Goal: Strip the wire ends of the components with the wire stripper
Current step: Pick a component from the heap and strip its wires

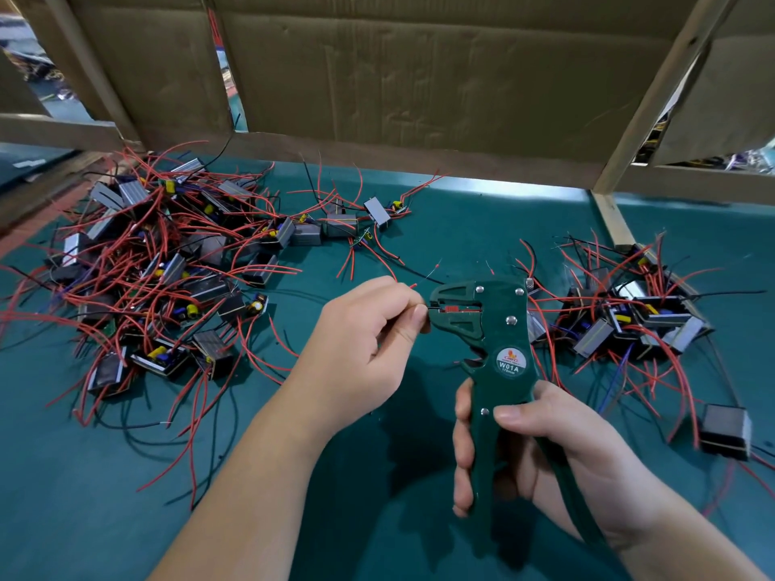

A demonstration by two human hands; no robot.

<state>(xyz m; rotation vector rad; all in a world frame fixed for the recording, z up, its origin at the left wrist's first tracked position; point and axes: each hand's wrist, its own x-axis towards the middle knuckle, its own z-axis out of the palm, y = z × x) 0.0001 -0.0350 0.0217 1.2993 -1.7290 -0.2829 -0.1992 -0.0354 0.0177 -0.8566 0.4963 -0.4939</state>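
Risks at the mouth of the wire stripper

The teal bench point(461, 211) carried two heaps of components: a big left heap point(159, 266) and a smaller right heap point(637, 316), both knotted with red and black leads. Any tug on a snagged lead would likely have dragged neighbours along or mixed the heaps. Between them the green wire stripper point(499, 329) stood upright, the right hand point(545, 446) wrapped around both handles; how far they were squeezed could not be judged. The left hand point(365, 341) pinched a thin wire end point(433, 306) between thumb and forefinger, its tip reaching into the side of the jaws. The fingertips sat just beside the blades, so a hard squeeze risked a nip. If the wire sat too shallow or askew, the blades would probably have slipped off the insulation or cut strands; too loose a pinch might have let it pull free.
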